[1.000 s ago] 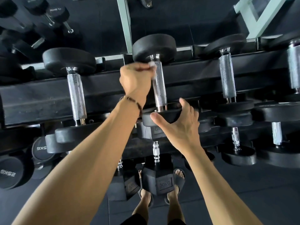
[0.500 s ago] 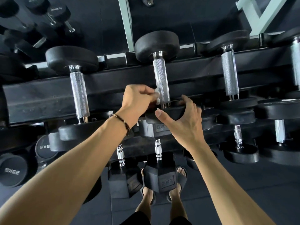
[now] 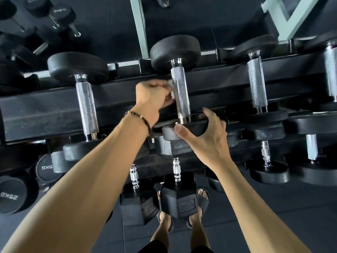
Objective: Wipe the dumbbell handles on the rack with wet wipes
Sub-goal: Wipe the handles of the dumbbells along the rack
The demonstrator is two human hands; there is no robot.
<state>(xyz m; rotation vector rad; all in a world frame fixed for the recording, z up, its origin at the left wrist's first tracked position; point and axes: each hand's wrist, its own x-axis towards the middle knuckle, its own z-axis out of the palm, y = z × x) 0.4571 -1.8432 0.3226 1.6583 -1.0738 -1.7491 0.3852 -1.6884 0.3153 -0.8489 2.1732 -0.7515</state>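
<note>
So the dumbbell (image 3: 179, 92) getting cleaned sits in the middle of the rack's (image 3: 45, 114) top tier, long axis running front to back, one round head pointing at the wall and the other at the person. Its knurled chrome handle (image 3: 180, 92) spans the gap between the two rails. Left hand (image 3: 152, 96) is curled up against the left side of that handle, fingers pinching a small white wet wipe (image 3: 171, 91) against the metal; only a scrap of the wipe shows past the knuckles. There's a beaded bracelet (image 3: 139, 118) on that wrist. Right hand (image 3: 206, 136) is clamped on the near head (image 3: 184, 129), thumb across the front face and fingers hooked over the top edge. On this top tier I count three full handles lined up the same way, one on the left (image 3: 87, 108), the one being wiped, one on the right (image 3: 257, 83), plus part of a fourth (image 3: 331, 73) cut off at the right edge. Lower down there are hex dumbbells, one marked 30KG (image 3: 179, 201), and two sandalled feet on the dark floor.
</note>
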